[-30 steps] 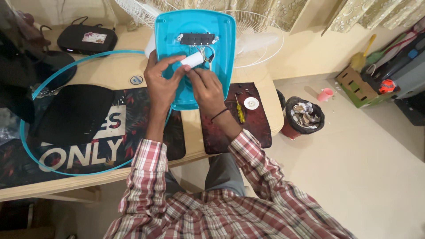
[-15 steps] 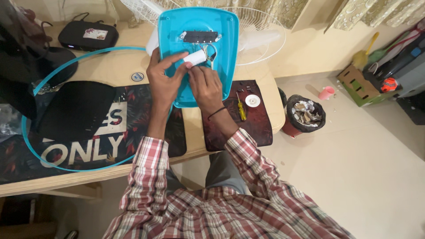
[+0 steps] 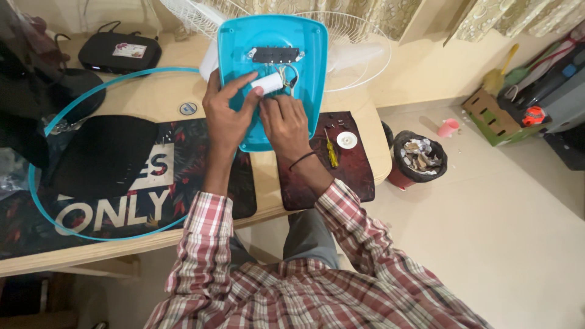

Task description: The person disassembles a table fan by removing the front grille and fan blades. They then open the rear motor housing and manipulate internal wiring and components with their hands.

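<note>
My left hand (image 3: 226,116) pinches the white cylinder (image 3: 266,83) over the blue base (image 3: 244,45) at the tabletop's far edge; right hand (image 3: 284,119), fingers curled, works its wires. Tugging might snap them.

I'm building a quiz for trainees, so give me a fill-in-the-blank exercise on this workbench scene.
1. The left hand pinches a small ____ plastic cylinder.
2. The right hand rests on the turquoise plastic fan base, just ____ that cylinder.
3. The yellow-handled screwdriver lies on the dark ____ mat.
4. The black bin stands on the ____.

Missing words: white; below; red; floor
</note>
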